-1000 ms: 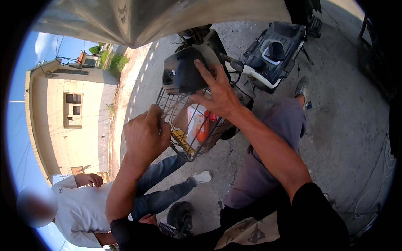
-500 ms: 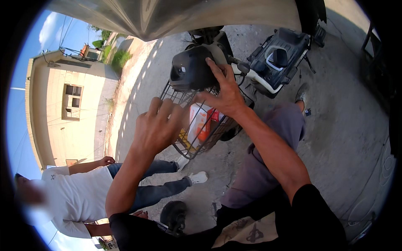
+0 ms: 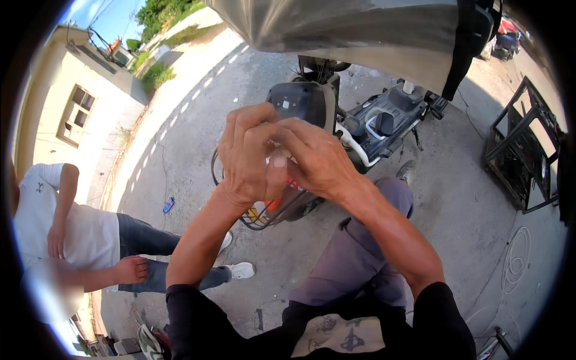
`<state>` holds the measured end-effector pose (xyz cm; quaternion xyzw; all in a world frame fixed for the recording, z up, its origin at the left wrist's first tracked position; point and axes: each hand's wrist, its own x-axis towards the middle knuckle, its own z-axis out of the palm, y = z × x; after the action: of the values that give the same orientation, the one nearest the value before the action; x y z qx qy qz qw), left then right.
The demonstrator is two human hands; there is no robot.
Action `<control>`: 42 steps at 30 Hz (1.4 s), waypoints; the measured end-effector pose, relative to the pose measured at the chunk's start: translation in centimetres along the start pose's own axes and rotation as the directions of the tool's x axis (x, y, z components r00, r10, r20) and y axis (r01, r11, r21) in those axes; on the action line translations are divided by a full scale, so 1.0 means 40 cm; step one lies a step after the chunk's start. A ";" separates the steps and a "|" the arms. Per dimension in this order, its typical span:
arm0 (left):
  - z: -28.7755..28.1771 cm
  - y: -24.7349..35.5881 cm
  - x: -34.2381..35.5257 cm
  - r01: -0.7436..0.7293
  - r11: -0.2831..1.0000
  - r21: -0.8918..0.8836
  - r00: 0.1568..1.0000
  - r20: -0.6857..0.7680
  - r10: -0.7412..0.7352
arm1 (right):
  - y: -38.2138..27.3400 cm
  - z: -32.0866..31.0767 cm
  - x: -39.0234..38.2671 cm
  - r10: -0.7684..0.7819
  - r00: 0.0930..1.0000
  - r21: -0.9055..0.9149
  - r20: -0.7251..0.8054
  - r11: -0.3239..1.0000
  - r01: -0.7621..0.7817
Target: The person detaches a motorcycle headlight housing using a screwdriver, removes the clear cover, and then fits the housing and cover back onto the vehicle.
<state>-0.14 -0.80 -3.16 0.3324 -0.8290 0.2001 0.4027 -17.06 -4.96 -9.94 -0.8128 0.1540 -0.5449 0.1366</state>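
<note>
Both hands are raised close together above the wire basket (image 3: pixel 257 224) at the front of a scooter. My left hand (image 3: pixel 245 159) has its fingers bent over, with the thumb tucked inward. Across from it, my right hand (image 3: pixel 324 159) curls its fingers in until the fingertips of the two hands meet. Whatever lies between them, if anything, is hidden. Just beyond stands the scooter's black front panel (image 3: pixel 303 103). An orange-red package (image 3: pixel 273 205) shows in the basket beneath my hands, which cover most of the basket.
A person in a white shirt (image 3: pixel 90 222) stands at the left. Grey sheeting (image 3: pixel 360 30) hangs over the scooter. Beyond it is a vehicle's dark footboard (image 3: pixel 390 108). At the right are a black metal frame (image 3: pixel 522 150) and a coiled pale cable (image 3: pixel 516 264) on the ground.
My right hand has come off the black panel and drawn in toward my left hand. The fingers of both have come together. The view has shifted, and the other person's arms have moved.
</note>
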 end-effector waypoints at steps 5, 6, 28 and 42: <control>0.029 0.008 0.009 -0.039 0.959 -0.281 0.988 -0.152 -0.004 | -0.017 -0.021 0.045 -0.109 0.980 -0.132 0.168 0.982 0.132; 0.037 0.001 -0.011 -0.002 0.920 -0.391 0.966 -0.238 -0.099 | -0.025 -0.026 0.054 -0.059 0.981 -0.157 0.186 0.984 0.088; 0.244 -0.168 -0.288 0.542 0.745 -0.388 0.810 0.005 -0.587 | -0.189 -0.006 0.202 0.089 0.494 -0.412 0.865 0.687 0.598; 0.244 -0.139 -0.267 0.616 0.727 -0.305 0.759 -0.019 -0.651 | -0.196 -0.037 0.235 0.112 0.462 -0.415 0.880 0.656 0.630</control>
<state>3.45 -6.37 -17.16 0.5218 -0.6583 -0.0487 0.5403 -14.28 -1.61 1.58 -0.9681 0.1200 0.0159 -0.2195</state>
